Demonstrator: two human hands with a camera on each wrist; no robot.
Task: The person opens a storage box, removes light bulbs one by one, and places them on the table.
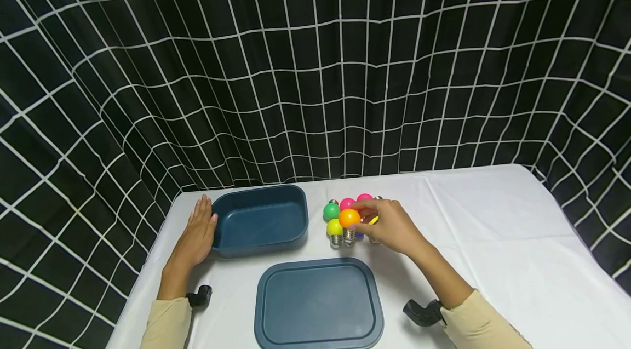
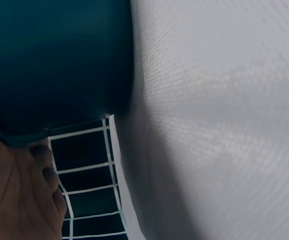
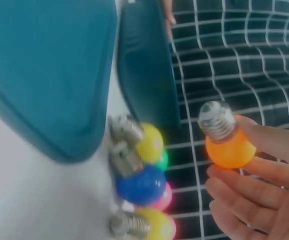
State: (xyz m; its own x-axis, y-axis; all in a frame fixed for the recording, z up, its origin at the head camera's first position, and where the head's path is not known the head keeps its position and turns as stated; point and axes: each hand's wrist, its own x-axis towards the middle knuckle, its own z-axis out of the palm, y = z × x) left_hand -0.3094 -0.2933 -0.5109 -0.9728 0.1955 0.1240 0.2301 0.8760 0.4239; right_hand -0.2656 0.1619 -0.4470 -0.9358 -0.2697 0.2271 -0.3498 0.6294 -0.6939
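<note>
An orange light bulb [image 1: 349, 218] with a silver screw base is pinched between the thumb and fingers of my right hand [image 1: 390, 226]. In the right wrist view the bulb [image 3: 230, 150] is held up above the table, its base pointing away from the palm. Beneath and around it lie several more bulbs: a green one [image 1: 332, 211], a yellow one [image 1: 334, 227], pink ones [image 1: 347, 203] and a blue one [image 3: 141, 185]. My left hand [image 1: 195, 236], fingers straight, rests against the left side of a dark blue open container [image 1: 261, 228].
A flat dark blue lid [image 1: 319, 305] lies on the white-covered table [image 1: 473, 228], in front of the container and bulbs. Behind the table hangs a black curtain [image 1: 355, 75] with a white grid. Each wrist wears a black camera mount [image 1: 424, 313].
</note>
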